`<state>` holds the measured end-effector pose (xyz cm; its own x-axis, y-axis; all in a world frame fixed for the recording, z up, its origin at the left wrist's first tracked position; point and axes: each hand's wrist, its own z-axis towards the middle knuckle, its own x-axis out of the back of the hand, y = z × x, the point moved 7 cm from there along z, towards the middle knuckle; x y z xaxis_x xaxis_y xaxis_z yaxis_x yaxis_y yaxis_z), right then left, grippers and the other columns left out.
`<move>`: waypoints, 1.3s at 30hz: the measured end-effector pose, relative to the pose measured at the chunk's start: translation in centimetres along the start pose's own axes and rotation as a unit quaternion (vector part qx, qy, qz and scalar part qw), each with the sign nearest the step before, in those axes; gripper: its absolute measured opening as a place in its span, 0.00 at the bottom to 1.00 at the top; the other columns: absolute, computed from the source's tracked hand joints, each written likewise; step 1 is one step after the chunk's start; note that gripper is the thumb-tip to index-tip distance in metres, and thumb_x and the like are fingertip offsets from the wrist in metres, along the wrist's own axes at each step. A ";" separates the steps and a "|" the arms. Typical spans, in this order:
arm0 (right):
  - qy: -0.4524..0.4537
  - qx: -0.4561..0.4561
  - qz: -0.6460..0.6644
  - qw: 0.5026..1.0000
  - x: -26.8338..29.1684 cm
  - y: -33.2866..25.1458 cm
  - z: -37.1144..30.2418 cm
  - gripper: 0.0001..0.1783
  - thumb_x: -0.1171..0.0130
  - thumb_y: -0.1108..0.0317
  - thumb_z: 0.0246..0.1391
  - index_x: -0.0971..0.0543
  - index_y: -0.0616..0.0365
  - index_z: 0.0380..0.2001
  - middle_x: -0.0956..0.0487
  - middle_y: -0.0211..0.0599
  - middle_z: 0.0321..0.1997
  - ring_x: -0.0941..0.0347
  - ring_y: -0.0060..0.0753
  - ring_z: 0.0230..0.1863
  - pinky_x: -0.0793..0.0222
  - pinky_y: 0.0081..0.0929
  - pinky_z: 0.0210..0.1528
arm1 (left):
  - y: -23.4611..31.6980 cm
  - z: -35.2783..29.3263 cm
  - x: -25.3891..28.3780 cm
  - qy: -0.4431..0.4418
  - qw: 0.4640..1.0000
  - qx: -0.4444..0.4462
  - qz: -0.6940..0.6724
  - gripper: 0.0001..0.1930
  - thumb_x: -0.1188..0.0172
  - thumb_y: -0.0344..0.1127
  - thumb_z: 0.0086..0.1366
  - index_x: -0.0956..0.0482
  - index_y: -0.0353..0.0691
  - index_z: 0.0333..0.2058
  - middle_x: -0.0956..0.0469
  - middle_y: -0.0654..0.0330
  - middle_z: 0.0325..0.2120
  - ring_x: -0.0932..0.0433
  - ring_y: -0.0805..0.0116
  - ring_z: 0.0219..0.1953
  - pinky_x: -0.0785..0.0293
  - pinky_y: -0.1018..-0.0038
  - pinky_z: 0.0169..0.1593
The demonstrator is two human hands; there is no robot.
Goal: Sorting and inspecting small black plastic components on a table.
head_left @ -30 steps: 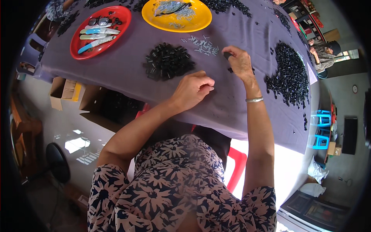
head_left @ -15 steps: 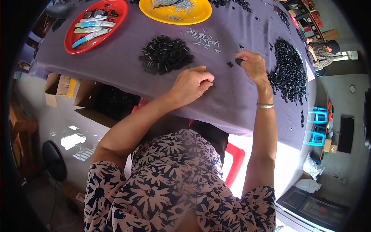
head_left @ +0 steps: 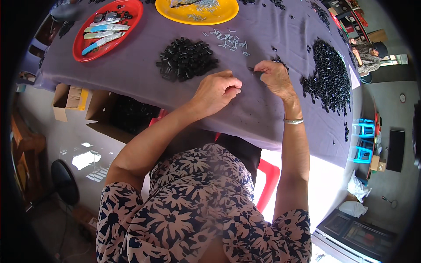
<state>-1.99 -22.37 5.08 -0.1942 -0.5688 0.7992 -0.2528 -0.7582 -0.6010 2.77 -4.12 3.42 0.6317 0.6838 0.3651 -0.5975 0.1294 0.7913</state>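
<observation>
My left hand [head_left: 218, 91] is held over the near edge of the purple-covered table, its fingers curled together. Whatever lies in them, if anything, is hidden. To its right, my right hand [head_left: 276, 79] grips a small dark object [head_left: 258, 74] that pokes out by the thumb, its kind unclear. The two hands are a short way apart. Just beyond my left hand sits a heap of short black plastic pieces [head_left: 186, 59]. Small clear pieces [head_left: 230, 40] lie scattered behind the hands, and a larger black pile [head_left: 328, 76] spreads to the right.
A red tray [head_left: 81, 48] with several blue- and pale-handled tools stands at the far left. Beside it is a yellow plate [head_left: 197, 20] of clear pieces. Below the table edge are an open cardboard box [head_left: 103, 105] and a red stool [head_left: 269, 177]. Another person [head_left: 367, 57] is at the far right.
My right hand has moved left and slightly nearer, closer to my left hand, uncovering a few black pieces behind it. My left hand stays nearly in place.
</observation>
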 end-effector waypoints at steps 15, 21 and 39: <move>0.056 0.048 0.072 0.995 0.2 -0.7 0.1 0.20 0.52 0.87 0.38 0.20 0.62 0.35 0.21 0.35 0.32 0.24 0.27 0.36 0.29 0.21 0.43 | -0.3 0.2 0.0 0.010 1.000 0.013 -0.012 0.03 0.39 0.28 0.55 0.22 0.39 0.29 0.27 0.57 0.25 0.26 0.55 0.25 0.31 0.64 0.30; 0.013 0.084 -0.044 0.995 -0.7 -3.2 0.8 0.19 0.50 0.84 0.34 0.20 0.63 0.34 0.23 0.40 0.28 0.25 0.34 0.31 0.29 0.27 0.39 | -0.1 0.4 0.4 0.032 0.999 0.012 -0.039 0.05 0.37 0.25 0.54 0.22 0.36 0.30 0.28 0.56 0.25 0.27 0.55 0.25 0.31 0.65 0.30; 0.200 0.111 0.131 0.965 -2.8 -8.2 -4.8 0.14 0.49 0.86 0.50 0.21 0.61 0.37 0.22 0.33 0.35 0.24 0.25 0.37 0.29 0.21 0.42 | -3.6 -0.6 1.4 0.141 0.875 0.229 -0.403 0.09 0.36 0.28 0.61 0.19 0.33 0.40 0.19 0.60 0.34 0.20 0.74 0.33 0.26 0.80 0.33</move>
<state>-3.91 -13.01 7.74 -0.5851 -0.6158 0.5276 0.0550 -0.6793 -0.7318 5.46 -3.22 0.80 0.5715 0.6614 -0.4857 0.2875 0.3930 0.8734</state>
